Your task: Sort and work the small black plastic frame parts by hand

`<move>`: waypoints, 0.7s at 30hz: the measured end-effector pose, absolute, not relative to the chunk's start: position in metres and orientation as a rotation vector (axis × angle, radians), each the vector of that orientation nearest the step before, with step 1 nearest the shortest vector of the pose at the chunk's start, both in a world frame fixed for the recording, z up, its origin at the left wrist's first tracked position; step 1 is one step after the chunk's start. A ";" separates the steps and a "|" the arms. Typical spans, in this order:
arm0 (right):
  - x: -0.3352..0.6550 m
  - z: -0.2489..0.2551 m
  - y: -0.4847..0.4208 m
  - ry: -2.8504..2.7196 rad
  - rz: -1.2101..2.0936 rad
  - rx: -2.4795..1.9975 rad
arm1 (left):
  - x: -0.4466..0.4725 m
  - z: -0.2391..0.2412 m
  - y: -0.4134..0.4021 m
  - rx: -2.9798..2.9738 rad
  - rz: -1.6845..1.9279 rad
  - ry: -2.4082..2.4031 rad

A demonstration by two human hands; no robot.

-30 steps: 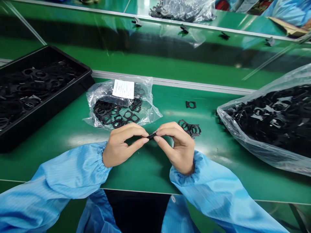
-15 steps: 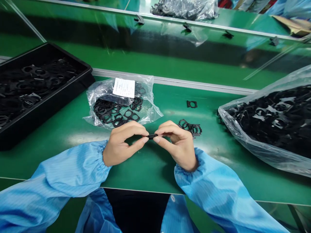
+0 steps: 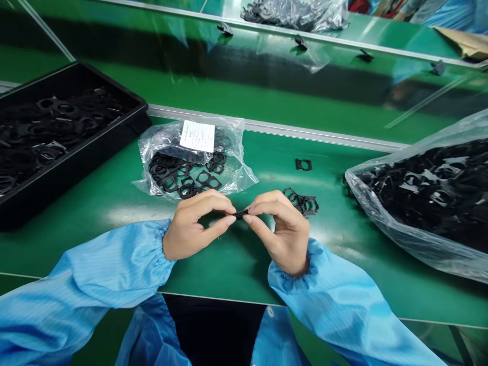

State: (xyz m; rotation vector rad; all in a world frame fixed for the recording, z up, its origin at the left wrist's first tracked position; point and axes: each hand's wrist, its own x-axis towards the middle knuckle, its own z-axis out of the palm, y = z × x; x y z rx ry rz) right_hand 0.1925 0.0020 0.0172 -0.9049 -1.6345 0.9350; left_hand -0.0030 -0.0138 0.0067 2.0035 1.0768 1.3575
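Observation:
My left hand and my right hand meet over the green table, both in blue sleeves. Between their pinched fingertips sits a small black plastic part, seen edge-on; each hand grips one end of it. Just behind my right hand lies a small heap of black ring-shaped parts. A single black part lies farther back on the table.
A small clear bag of black rings with a white label lies behind my left hand. A black tray of parts stands at the left. A large clear bag of black parts fills the right side. A shelf behind carries another bag.
Both hands keep the same pinch on the black part and have barely shifted. The view has drifted slightly.

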 end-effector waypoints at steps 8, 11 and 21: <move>0.193 0.018 0.002 -1.652 0.884 -0.884 | -0.003 0.006 -0.014 2.042 1.390 1.077; 0.192 0.017 0.001 -1.639 0.907 -0.881 | -0.004 0.006 -0.013 2.049 1.383 1.072; 0.193 0.019 0.001 -1.646 0.960 -0.922 | -0.004 0.005 -0.013 2.021 1.405 1.097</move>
